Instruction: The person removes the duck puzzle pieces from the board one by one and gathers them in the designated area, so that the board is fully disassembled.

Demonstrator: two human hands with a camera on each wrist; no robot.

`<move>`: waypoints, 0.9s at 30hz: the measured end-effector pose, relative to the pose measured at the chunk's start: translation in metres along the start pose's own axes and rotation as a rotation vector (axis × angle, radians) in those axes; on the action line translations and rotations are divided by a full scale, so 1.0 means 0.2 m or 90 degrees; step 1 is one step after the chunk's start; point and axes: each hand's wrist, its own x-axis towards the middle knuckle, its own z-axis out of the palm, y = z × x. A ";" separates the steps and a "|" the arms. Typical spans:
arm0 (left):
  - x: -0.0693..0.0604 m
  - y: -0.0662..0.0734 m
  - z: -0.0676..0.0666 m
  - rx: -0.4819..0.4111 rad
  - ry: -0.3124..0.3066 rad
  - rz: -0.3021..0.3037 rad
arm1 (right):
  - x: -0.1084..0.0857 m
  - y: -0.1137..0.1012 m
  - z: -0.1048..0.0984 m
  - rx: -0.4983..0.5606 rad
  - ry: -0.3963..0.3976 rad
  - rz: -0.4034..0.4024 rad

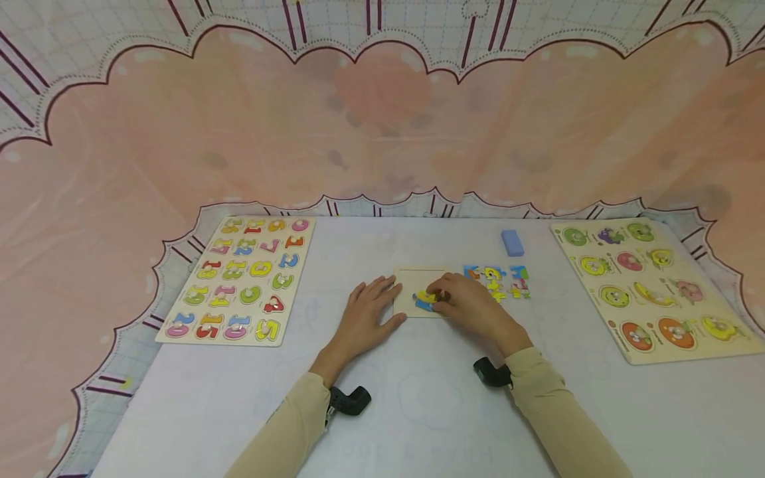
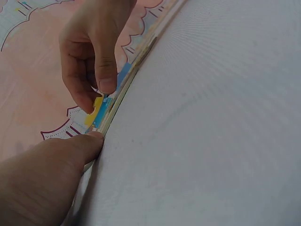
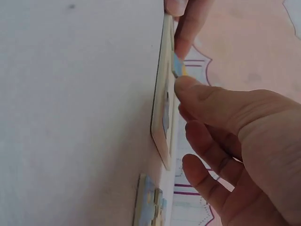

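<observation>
A small pale wooden puzzle board (image 1: 415,279) lies flat on the white table, in the middle of the head view. My left hand (image 1: 366,315) rests against its left edge with fingers spread, the thumb near the lower corner. Between thumb and fingertips, my right hand (image 1: 475,305) pinches a yellow-and-blue jigsaw piece (image 1: 425,301) over the board. In the right wrist view that piece (image 3: 178,65) looks tilted above the board's surface. Another bluish piece (image 3: 165,113) lies on the board there. Just right of the board, several colourful jigsaw pieces (image 1: 518,284) lie together, partly hidden by my right hand.
A blue block (image 1: 512,243) sits behind the loose pieces. On the left lies a number puzzle board (image 1: 239,279), and on the right a fruit and vegetable puzzle board (image 1: 645,285). A patterned peach cloth (image 1: 269,146) hangs behind the white table (image 1: 418,411).
</observation>
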 end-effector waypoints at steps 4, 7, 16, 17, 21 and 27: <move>0.00 0.00 0.00 -0.006 0.006 0.005 | -0.01 0.01 -0.01 0.021 0.006 0.014; 0.00 0.00 0.00 -0.001 0.002 0.004 | -0.02 0.02 -0.02 0.030 0.020 0.016; 0.00 0.01 0.01 0.010 -0.006 0.001 | -0.06 0.05 -0.04 0.071 0.059 -0.010; 0.00 0.01 0.01 0.009 -0.006 0.001 | -0.06 0.05 -0.05 0.078 0.057 -0.013; 0.00 0.00 0.01 0.008 -0.005 0.000 | -0.08 0.07 -0.06 0.093 0.050 -0.012; 0.00 0.00 0.00 0.006 -0.003 -0.002 | -0.12 0.11 -0.07 0.108 0.049 -0.006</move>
